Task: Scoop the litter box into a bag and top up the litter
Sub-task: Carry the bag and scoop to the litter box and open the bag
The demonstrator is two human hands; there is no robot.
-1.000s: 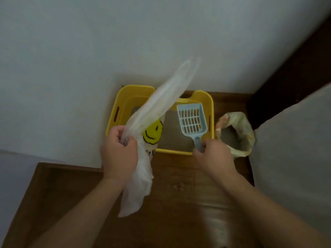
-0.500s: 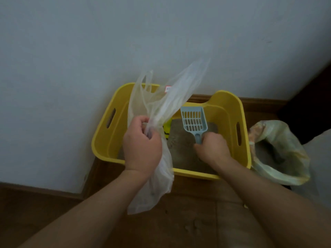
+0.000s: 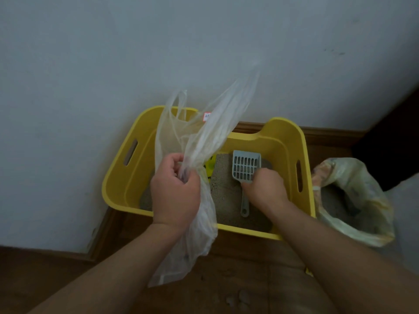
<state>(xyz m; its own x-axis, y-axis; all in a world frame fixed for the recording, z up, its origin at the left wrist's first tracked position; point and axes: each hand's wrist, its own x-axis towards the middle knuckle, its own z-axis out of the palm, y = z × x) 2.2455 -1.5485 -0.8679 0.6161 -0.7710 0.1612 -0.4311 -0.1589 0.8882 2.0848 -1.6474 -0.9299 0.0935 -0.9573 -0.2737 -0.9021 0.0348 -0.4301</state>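
Observation:
A yellow litter box point(image 3: 283, 141) with side handle slots stands on the wooden floor against a pale wall, grey litter point(image 3: 223, 177) inside. My left hand point(image 3: 174, 191) is closed on a thin clear plastic bag point(image 3: 204, 141) above the box's left half; the bag billows upward and also hangs below my hand. My right hand point(image 3: 264, 188) grips a pale blue slotted scoop point(image 3: 246, 165) by its upper handle, the scoop head low over the litter and the handle end pointing toward me.
A rolled-down litter sack point(image 3: 353, 200) with grey litter inside stands right of the box. A pale surface point(image 3: 408, 211) fills the far right edge. Dark wooden skirting point(image 3: 328, 134) runs behind the box. Small crumbs point(image 3: 238, 300) lie on the floor near me.
The view has drawn closer to the box. My right hand lowered the scoop into the box toward the litter. The bag in my left hand has spread wider and its handle loops show.

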